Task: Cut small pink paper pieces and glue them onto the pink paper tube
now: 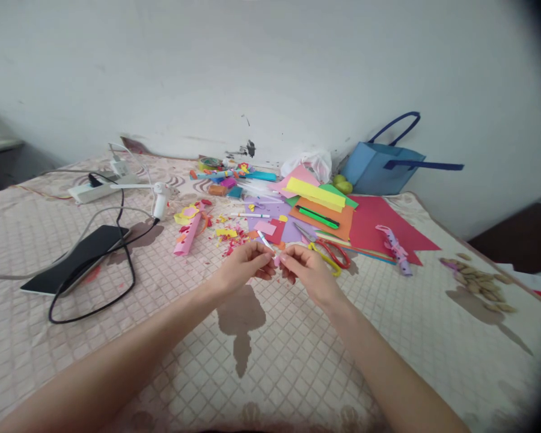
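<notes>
My left hand (249, 261) and my right hand (307, 267) meet above the front middle of the table. Both pinch a small pink piece of paper (277, 260) between thumb and fingertips; its shape is mostly hidden. Just beyond my left fingertips shows a white and blue pen (264, 240), and I cannot tell whether the hand touches it. Scissors with red handles (336, 252) lie beside my right hand, near a yellow-handled tool (328, 260). Small paper scraps (234, 240) are scattered behind my left hand.
Coloured sheets (379, 219) spread to the right, with a green cutter (318, 218) on them. A rolled pink paper flower (190, 231) lies left, a purple paper roll (397, 251) right. Further out are a tablet (79, 255) with cables, a power strip (100, 189) and a blue bag (383, 168).
</notes>
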A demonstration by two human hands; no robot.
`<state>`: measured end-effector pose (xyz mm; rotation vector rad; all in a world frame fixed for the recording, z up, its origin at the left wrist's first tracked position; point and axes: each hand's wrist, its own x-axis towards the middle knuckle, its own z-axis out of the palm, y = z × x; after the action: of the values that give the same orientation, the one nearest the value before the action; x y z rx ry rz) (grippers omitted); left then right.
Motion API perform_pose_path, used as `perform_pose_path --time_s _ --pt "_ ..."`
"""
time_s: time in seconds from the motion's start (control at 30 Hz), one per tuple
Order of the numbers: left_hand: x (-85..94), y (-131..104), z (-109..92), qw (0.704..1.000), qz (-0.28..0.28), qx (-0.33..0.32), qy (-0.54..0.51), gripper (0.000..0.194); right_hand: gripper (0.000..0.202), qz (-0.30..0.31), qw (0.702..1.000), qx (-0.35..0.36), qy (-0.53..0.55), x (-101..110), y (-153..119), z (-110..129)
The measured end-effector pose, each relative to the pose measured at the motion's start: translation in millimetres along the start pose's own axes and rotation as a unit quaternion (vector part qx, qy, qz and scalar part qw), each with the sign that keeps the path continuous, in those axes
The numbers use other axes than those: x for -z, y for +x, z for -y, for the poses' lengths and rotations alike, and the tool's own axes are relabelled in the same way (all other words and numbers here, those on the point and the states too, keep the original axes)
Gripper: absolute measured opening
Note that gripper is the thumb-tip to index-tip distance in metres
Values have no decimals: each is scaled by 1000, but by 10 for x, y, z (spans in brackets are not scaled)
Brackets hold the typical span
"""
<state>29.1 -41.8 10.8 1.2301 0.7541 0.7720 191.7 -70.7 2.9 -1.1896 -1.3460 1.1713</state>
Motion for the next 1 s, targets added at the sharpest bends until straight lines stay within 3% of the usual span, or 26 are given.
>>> perform_pose_path --time_s 0.7,1.0 --pt "-11 19 59 1000 -11 0 13 24 25 -19 999 -3 -40 -58 1 0" --pt "-17 30 78 998 -21 -42 47 25 23 -19 999 -13 -35 -69 11 9"
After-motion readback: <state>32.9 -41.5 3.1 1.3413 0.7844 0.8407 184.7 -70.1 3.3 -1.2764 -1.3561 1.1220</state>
